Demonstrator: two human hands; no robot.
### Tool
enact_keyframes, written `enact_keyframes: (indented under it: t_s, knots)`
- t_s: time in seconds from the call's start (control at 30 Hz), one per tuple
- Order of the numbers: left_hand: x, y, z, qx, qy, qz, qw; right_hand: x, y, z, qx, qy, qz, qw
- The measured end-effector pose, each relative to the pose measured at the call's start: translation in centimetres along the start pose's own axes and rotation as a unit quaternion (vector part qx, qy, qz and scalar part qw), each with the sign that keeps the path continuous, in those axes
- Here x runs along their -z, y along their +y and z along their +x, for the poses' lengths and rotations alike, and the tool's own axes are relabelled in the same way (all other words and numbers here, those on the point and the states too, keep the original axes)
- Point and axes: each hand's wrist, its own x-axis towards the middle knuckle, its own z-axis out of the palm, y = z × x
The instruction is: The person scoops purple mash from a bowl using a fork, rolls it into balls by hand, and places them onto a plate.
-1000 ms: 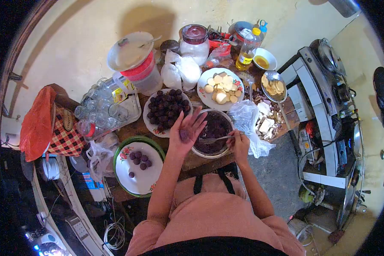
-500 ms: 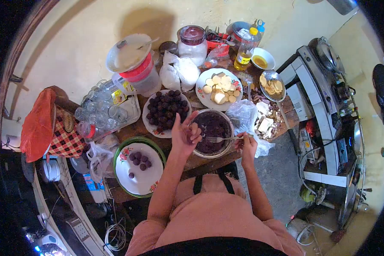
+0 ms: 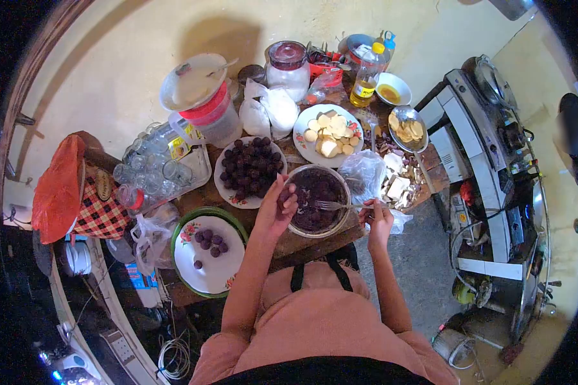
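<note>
My right hand [image 3: 377, 217] is closed on the handle of a metal fork [image 3: 334, 206], whose tines are over a round bowl [image 3: 347, 196] of dark purple mash [image 3: 318, 218]. At the bowl's left rim is my left hand [image 3: 278, 208], its fingers curled round something dark that looks like a purple ball. Behind that hand a white plate [image 3: 219, 183] holds a heap of dark purple balls [image 3: 250, 163]. Several more balls [image 3: 210, 242] lie on a flowered plate [image 3: 199, 273] at the left, inside a green-rimmed tray [image 3: 177, 234].
Behind the bowl are a plate of pale slices [image 3: 329, 131], a plastic bag [image 3: 362, 173], an oil bottle [image 3: 363, 86] and a lidded jar [image 3: 288, 74]. A tray of glass jars [image 3: 160, 160] stands left. A stove [image 3: 469, 96] is at the right.
My left hand's fingers have curled inward from a more open pose. My right hand has shifted slightly right with the fork, whose tines have risen a little.
</note>
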Motion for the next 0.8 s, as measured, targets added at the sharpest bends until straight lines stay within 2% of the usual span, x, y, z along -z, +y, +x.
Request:
enact_keyframes:
  t_s: [0.1, 0.2, 0.3, 0.4, 0.43, 0.5, 0.57, 0.6, 0.67, 0.7, 0.77, 0.8]
  knots:
    - [-1.7, 0.0, -0.2, 0.026, 0.100, -0.006, 0.995, -0.2, -0.2, -0.2, 0.010, -0.009, 0.008, 1.000]
    - [0.3, -0.1, 0.2, 0.021, 0.050, 0.013, 0.998, -0.1, -0.1, -0.4, 0.033, -0.015, 0.008, 0.999]
    - [1.4, -0.5, 0.4, -0.007, 0.047, 0.027, 0.998, -0.3, -0.2, -1.0, 0.056, -0.019, 0.011, 0.998]
    - [4.4, -0.2, 1.3, 0.006, -0.100, 0.037, 0.994, -0.5, -0.9, -1.8, 0.037, -0.003, 0.033, 0.999]
    - [2.0, -0.3, 1.1, -0.017, 0.017, 0.032, 0.999, -0.4, -1.0, -1.9, 0.031, -0.002, 0.047, 0.998]
    - [-2.5, -1.1, 0.9, -0.063, 0.251, 0.023, 0.966, -0.4, -1.4, -2.2, 0.026, 0.000, 0.064, 0.998]
    - [-1.4, -1.2, 0.9, -0.062, 0.164, -0.011, 0.984, -0.5, -1.8, -2.5, 0.031, 0.000, 0.071, 0.997]
    - [-1.2, -1.2, 0.9, -0.061, 0.120, -0.029, 0.990, -0.5, -1.6, -2.5, 0.030, -0.008, 0.030, 0.999]
    - [-1.1, -1.3, 1.1, -0.077, 0.124, -0.050, 0.988, -0.4, -0.6, -2.3, 0.028, -0.021, -0.053, 0.998]
    - [-1.1, -1.3, 1.2, -0.084, 0.126, -0.060, 0.987, -0.4, 0.0, -2.2, 0.102, -0.056, -0.150, 0.982]
    - [-0.6, -1.1, 1.1, -0.077, 0.128, -0.058, 0.987, -0.4, 1.3, -2.2, 0.241, -0.123, -0.336, 0.902]
    - [-0.3, -1.0, 1.1, -0.075, 0.129, -0.058, 0.987, -0.6, 1.3, -2.4, 0.253, -0.142, -0.334, 0.897]
